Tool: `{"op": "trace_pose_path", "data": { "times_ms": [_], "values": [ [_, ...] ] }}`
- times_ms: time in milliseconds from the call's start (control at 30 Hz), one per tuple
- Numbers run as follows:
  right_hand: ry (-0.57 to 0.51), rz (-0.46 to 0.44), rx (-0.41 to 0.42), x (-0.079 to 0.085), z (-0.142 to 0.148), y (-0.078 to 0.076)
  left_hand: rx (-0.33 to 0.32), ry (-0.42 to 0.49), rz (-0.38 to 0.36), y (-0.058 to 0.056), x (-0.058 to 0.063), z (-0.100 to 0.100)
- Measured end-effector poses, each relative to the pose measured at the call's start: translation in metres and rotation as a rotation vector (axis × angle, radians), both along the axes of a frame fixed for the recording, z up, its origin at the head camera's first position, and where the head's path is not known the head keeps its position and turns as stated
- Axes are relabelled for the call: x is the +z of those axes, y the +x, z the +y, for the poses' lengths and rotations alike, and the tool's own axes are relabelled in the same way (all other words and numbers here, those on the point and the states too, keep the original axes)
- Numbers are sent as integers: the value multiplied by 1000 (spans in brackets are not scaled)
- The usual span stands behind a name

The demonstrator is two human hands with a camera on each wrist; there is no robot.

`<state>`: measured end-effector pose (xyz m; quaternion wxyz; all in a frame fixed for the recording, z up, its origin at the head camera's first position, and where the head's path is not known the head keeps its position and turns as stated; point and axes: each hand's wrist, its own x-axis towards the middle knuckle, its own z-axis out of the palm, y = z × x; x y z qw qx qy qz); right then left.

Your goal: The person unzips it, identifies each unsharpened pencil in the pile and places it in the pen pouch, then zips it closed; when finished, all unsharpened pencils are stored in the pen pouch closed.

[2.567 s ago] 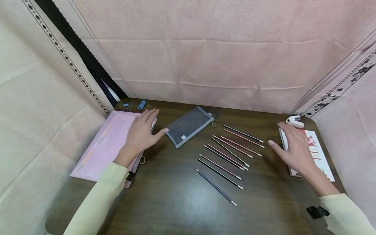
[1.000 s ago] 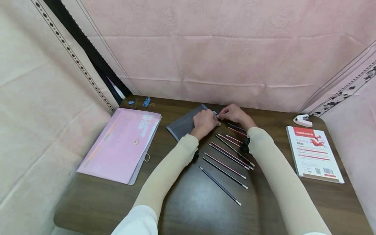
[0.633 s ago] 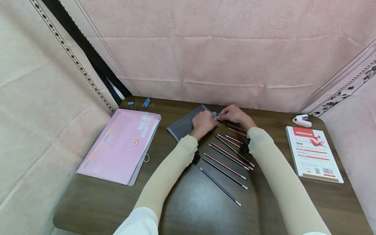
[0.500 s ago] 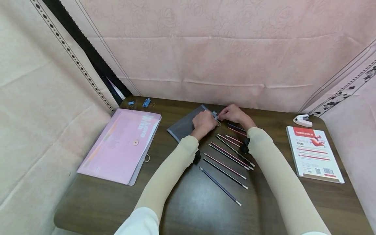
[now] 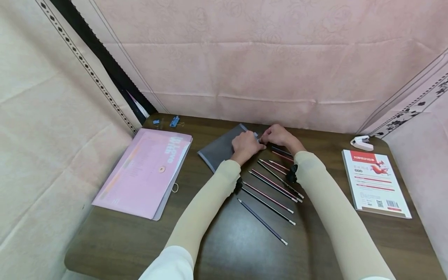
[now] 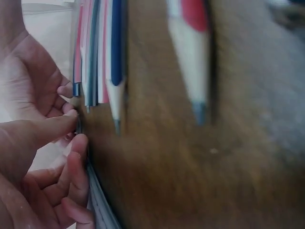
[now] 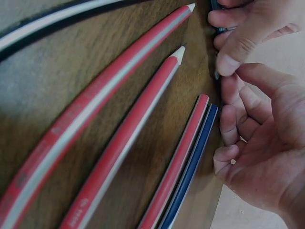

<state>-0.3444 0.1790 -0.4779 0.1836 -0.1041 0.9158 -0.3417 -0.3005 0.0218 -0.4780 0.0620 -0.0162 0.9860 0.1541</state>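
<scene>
A grey mesh zipper pouch [image 5: 220,149] with a blue-grey border lies on the table in the head view. My left hand [image 5: 245,146] covers its right side, thumb and fingertips pinching the pouch edge near the zipper end. Right beside it, my right hand [image 5: 278,136] pinches the pouch's far right corner. Both hands' fingertips meet at the pouch edge in the right wrist view, where the right hand [image 7: 267,138] has curled fingers. The zipper's small ring is hidden by the left hand. Several pencils [image 5: 267,198] lie spread in front, some partly under the right sleeve.
At the left lies a pink document folder [image 5: 143,171], with two blue binder clips [image 5: 174,121] behind it. A white book with a red band [image 5: 376,182] sits at the right, below a white stapler [image 5: 362,143]. Pale cloth walls [image 5: 227,70] enclose the table.
Both hands came in from the folder and book to the pouch's right end. Over the last half second the left hand shifted slightly right, its thumb covering the zipper ring.
</scene>
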Motion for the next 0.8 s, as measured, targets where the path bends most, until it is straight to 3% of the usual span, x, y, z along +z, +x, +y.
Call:
{"op": "trace_pose_path", "data": {
  "times_ms": [100, 167, 367, 567, 667, 800],
  "values": [
    [4, 5, 3, 1, -1, 0, -11, 20, -31, -1, 1, -2],
    [9, 8, 3, 1, -1, 1, -58, 39, -23, -2, 0, -4],
    [15, 0, -3, 2, -2, 2, -360, 116, 58, -6, -5, -22],
    [13, 20, 15, 1, -3, 0, -601, 126, 21, -14, -2, -43],
    [16, 26, 19, 2, -4, 0, -662, 136, 19, -16, -2, -47],
    [17, 23, 32, 3, -5, 1, -672, 155, 37, -19, -4, -50]
  ]
}}
